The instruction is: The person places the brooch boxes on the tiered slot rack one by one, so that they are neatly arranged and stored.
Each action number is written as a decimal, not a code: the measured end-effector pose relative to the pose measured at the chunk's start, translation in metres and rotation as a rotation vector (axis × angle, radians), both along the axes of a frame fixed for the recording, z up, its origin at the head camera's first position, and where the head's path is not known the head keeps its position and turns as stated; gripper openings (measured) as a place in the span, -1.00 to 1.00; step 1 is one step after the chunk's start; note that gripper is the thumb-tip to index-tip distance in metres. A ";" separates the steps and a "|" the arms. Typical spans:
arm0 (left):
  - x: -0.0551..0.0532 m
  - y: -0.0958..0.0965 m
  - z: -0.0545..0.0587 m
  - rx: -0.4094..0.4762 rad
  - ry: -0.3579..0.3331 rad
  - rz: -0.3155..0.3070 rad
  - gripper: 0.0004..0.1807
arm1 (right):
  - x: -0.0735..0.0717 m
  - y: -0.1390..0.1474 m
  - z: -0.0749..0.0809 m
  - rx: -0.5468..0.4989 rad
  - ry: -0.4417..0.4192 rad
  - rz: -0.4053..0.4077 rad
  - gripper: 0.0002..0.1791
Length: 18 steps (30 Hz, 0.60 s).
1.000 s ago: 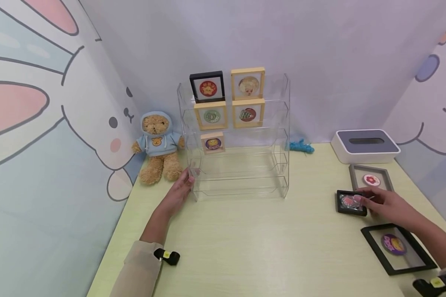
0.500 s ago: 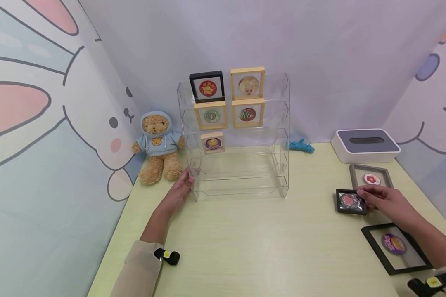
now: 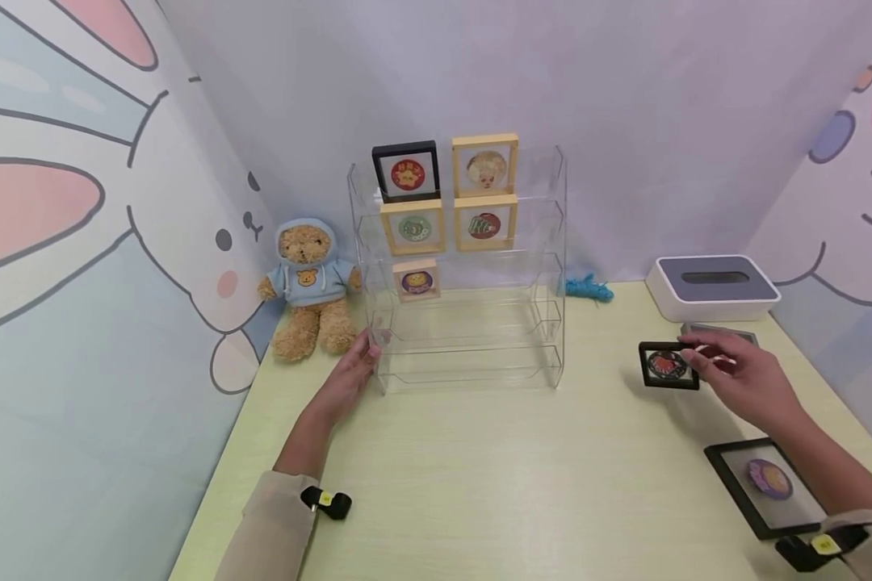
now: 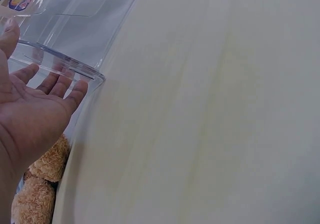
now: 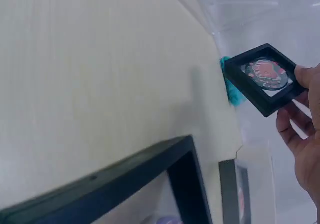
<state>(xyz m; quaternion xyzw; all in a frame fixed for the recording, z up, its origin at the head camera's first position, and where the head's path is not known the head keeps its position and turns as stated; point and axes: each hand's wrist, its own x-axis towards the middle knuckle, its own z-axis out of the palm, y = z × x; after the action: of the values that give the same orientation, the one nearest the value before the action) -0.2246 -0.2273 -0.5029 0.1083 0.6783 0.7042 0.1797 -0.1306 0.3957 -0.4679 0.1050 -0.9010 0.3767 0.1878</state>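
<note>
My right hand pinches a small black display frame by its right edge. A round badge with a red picture sits inside this frame, and it is held up off the table. In the right wrist view the frame tilts, with the thumb on its face and fingers behind. My left hand rests against the lower left side of a clear acrylic tiered rack. From the left wrist, the hand shows relaxed fingers touching the side panel, thumb apart.
Several framed badges stand on the rack's upper tiers, including a black frame. A teddy bear sits left of it. On the right are a tissue box, a grey frame, a large black frame and a blue object.
My right hand has lifted the small black frame off the table and brought it slightly left and toward the back. The left hand stays against the rack.
</note>
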 end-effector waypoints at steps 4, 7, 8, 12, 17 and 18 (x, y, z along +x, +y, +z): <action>0.000 -0.001 -0.001 0.000 0.013 -0.001 -0.16 | -0.009 -0.015 0.008 0.006 0.164 0.047 -0.58; 0.000 -0.001 -0.001 -0.003 0.021 -0.004 -0.18 | -0.013 -0.026 0.016 -0.027 0.207 0.051 -0.54; 0.000 -0.001 -0.001 -0.004 0.025 -0.008 -0.18 | -0.015 -0.030 0.019 -0.044 0.214 0.053 -0.53; -0.001 -0.002 -0.001 -0.012 0.025 -0.016 -0.17 | -0.023 -0.045 0.033 -0.126 0.218 0.083 -0.54; -0.002 -0.002 0.000 -0.018 0.012 -0.019 -0.15 | -0.036 -0.065 0.053 -0.207 0.208 0.132 -0.57; -0.002 -0.002 0.000 -0.018 0.010 -0.018 -0.15 | -0.039 -0.069 0.056 -0.223 0.216 0.147 -0.58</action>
<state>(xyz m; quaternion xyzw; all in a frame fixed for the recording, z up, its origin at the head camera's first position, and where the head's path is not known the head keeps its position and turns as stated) -0.2264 -0.2297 -0.5030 0.1163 0.6845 0.6959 0.1834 -0.1701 0.3269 -0.4114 0.1891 -0.8180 0.4737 0.2660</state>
